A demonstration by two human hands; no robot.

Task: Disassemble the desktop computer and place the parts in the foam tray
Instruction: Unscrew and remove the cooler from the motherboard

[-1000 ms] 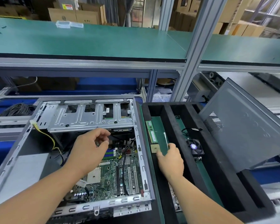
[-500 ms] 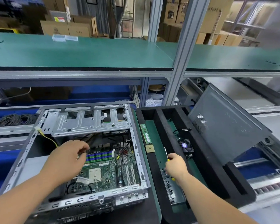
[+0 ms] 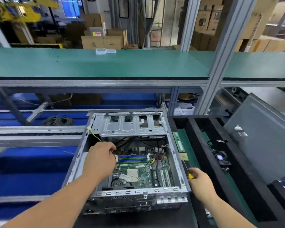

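The open grey computer case (image 3: pixel 176 162) lies in front of me with its green motherboard (image 3: pixel 143 170) exposed. My left hand (image 3: pixel 99 159) reaches inside at the board's left edge, fingers curled by the dark cables near the blue memory slots (image 3: pixel 132 158); what it pinches is hidden. My right hand (image 3: pixel 201 184) grips a yellow-handled screwdriver (image 3: pixel 187 170) just right of the case wall, over the black foam tray (image 3: pixel 197 145). In the tray lie a green memory stick (image 3: pixel 179 142), a small processor chip (image 3: pixel 183 156) and a cooling fan (image 3: pixel 221 157).
The grey side panel (image 3: pixel 260 139) leans on the tray's right side. A silver drive cage (image 3: pixel 130 125) spans the case's far end. A green shelf (image 3: pixel 105 63) with a clear plastic box (image 3: pixel 105 51) runs above. A coil of black cable (image 3: pixel 59 120) lies at the left.
My right hand has picked the screwdriver up from the tray and drawn it toward the case. My left hand has shifted left and down inside the case. The head has tilted up.
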